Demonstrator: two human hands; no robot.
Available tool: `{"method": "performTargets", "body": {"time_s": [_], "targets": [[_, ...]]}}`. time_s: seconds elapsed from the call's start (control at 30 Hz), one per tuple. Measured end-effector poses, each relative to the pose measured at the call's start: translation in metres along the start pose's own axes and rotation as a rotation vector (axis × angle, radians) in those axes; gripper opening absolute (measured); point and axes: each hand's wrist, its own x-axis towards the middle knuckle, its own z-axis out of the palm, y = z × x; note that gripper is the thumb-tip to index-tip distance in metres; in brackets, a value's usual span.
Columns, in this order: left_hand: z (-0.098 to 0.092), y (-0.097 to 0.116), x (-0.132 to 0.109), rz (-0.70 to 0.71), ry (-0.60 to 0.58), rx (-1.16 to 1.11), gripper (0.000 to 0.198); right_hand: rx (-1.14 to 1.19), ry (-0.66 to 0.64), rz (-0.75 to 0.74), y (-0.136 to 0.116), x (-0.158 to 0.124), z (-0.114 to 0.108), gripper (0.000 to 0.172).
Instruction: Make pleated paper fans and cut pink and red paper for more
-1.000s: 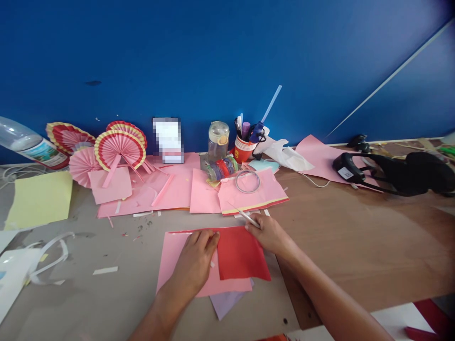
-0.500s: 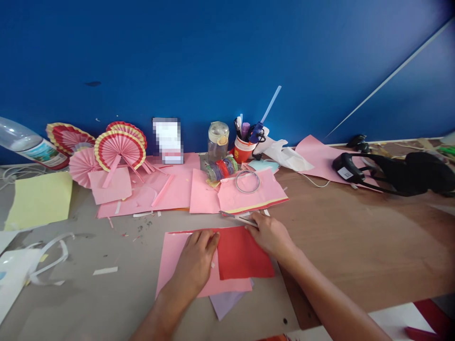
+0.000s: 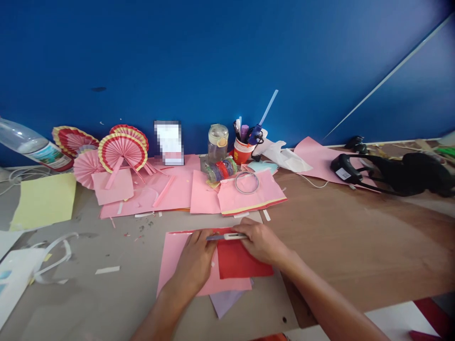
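Observation:
In my right hand [image 3: 261, 240] is a white-handled craft knife [image 3: 235, 236], its long blade pointing left across the top of the red paper [image 3: 245, 263]. The blade's tip reaches the fingertips of my left hand [image 3: 195, 258]. Those left fingers are bent, close together, and hold the red paper down near its top edge. Under it lies a larger pink sheet [image 3: 170, 265], with a narrow red strip showing along its far edge. A corner of purple paper [image 3: 225, 303] sticks out below. My left fingertips are partly hidden behind the blade.
Folded paper fans [image 3: 122, 151] lean on the blue wall at the back left. A phone [image 3: 170, 142], a lidded bottle [image 3: 217, 142], rolls of tape [image 3: 222, 169] and a pen cup [image 3: 243, 150] stand along it. Black headgear [image 3: 391, 174] lies right; a yellow sheet [image 3: 44, 201] lies left.
My right hand has come down and slightly left, bringing the craft knife from beyond the red paper to over its top edge, beside my left fingers. My left hand stays in place.

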Motion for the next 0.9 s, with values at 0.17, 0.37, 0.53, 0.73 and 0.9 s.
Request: {"method": "performTargets", "body": {"time_s": [0.17, 0.37, 0.53, 0.73, 0.9], "targets": [[-0.001, 0.0, 0.001, 0.003, 0.028, -0.005, 0.058, -0.09, -0.041, 0.138, -0.01, 0.002, 0.003, 0.039], [0.004, -0.002, 0.002, 0.001, 0.059, -0.009, 0.054, -0.072, -0.082, 0.256, -0.002, 0.003, -0.006, 0.037], [0.001, -0.004, 0.006, -0.02, 0.056, -0.06, 0.044, -0.115, -0.053, 0.335, 0.013, 0.002, -0.017, 0.022], [-0.004, -0.005, 0.01, -0.043, 0.018, -0.122, 0.033, 0.109, -0.044, 0.093, 0.021, -0.023, -0.043, 0.031], [-0.003, -0.006, 0.01, -0.091, 0.047, -0.189, 0.039, 0.002, -0.285, -0.053, 0.018, -0.054, -0.039, 0.058]]}}
